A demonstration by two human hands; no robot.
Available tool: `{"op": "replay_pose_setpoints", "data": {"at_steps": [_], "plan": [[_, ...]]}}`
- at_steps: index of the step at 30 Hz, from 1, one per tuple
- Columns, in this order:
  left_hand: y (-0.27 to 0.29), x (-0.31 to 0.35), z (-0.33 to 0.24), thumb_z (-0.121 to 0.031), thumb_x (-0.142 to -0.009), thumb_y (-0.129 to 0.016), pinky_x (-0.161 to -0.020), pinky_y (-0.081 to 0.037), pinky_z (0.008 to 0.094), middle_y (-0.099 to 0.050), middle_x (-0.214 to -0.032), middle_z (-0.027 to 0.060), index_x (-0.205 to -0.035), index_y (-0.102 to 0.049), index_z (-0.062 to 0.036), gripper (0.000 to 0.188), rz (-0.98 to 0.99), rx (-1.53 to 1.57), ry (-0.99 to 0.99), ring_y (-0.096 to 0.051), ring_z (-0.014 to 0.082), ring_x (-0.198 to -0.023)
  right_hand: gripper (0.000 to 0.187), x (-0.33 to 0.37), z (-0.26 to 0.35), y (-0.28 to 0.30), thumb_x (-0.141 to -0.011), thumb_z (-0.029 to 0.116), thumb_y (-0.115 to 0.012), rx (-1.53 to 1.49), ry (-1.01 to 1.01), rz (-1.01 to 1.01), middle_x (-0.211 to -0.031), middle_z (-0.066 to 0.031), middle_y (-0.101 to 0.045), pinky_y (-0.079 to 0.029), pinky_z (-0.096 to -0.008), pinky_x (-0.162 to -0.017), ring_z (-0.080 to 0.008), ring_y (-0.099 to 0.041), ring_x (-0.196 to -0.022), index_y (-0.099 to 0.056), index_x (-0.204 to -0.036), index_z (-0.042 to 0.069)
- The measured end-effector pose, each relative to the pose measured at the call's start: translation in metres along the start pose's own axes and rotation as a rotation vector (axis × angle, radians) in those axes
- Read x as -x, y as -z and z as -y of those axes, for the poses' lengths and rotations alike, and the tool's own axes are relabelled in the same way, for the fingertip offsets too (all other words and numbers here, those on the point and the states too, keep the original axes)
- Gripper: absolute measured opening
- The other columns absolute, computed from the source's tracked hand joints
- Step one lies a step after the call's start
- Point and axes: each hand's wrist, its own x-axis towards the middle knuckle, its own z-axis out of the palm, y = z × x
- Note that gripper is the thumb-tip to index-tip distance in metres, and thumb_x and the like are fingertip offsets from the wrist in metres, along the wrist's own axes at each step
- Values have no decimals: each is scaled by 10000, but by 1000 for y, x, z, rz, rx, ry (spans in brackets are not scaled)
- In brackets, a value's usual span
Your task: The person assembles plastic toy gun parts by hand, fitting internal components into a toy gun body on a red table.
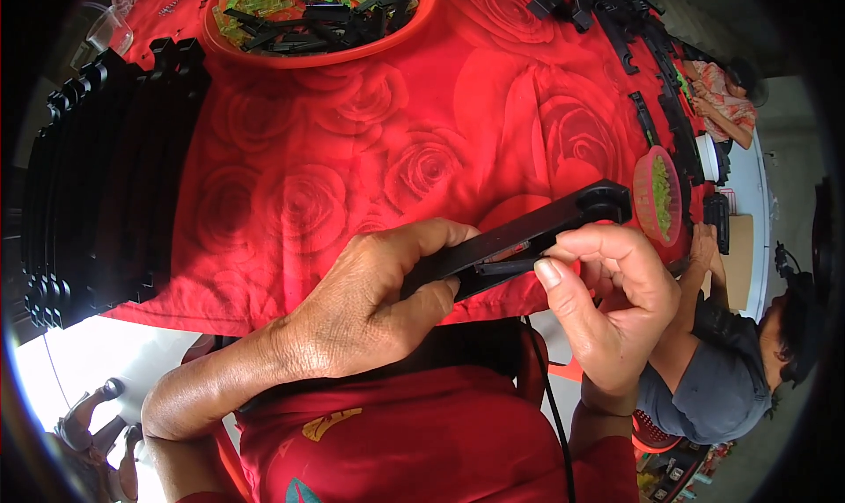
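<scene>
My left hand (356,296) is closed around the near end of a long black plastic part (550,224), holding it tilted up to the right above the table's front edge. The part's far end is rounded with a circular recess. Along its open side lies a thin black strip (508,267). My right hand (616,305) pinches the strip's right end between thumb and forefinger, close against the long part. The other right fingers are curled, and the palm hides some of them.
A red basin (321,61) of black and yellow-green pieces stands on the red rose-patterned cloth (308,142). Similar long black parts (114,177) are stacked at left. At right are a pink bowl (647,195) of green bits, scattered black parts (616,32) and two people (713,380) at work.
</scene>
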Motion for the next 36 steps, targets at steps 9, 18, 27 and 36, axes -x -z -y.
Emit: {"op": "replay_pose_setpoints", "data": {"at_steps": [9, 18, 27, 36], "plan": [[-3, 1, -1, 18, -1032, -591, -800, -475, 239, -639, -1020, -7, -1385, -629, 27, 356, -57, -63, -16, -566, 50, -922, 272, -6, 6, 1, -829, -27, -866, 168, 27, 92, -894, -57, -791, -446, -235, -582, -87, -665, -715, -769, -1079, 20], [-11, -1, 3, -29, -1035, -652, -661, -462, 239, -617, -844, -27, -1296, -681, 15, 266, -167, -150, -108, -547, 36, -768, 282, -10, 8, -1, -808, -55, -865, 328, 222, 82, -894, -76, -771, -525, -302, -624, -180, -704, -742, -754, -1056, 21], [-10, 0, -5, -19, -1022, -658, -642, -478, 245, -650, -823, -10, -1256, -693, 24, 240, -173, -199, -107, -582, 39, -752, 307, -8, 7, -2, -772, -61, -883, 381, 238, 54, -863, -86, -752, -534, -347, -642, -250, -694, -711, -750, -1030, 36], [-17, -2, -4, 6, -957, -667, -589, -514, 299, -665, -740, 76, -1162, -720, 20, 212, -241, -182, -176, -651, 101, -661, 289, -8, 9, 0, -750, -40, -903, 412, 298, 55, -838, -67, -741, -507, -342, -597, -242, -664, -677, -752, -978, 55]]}}
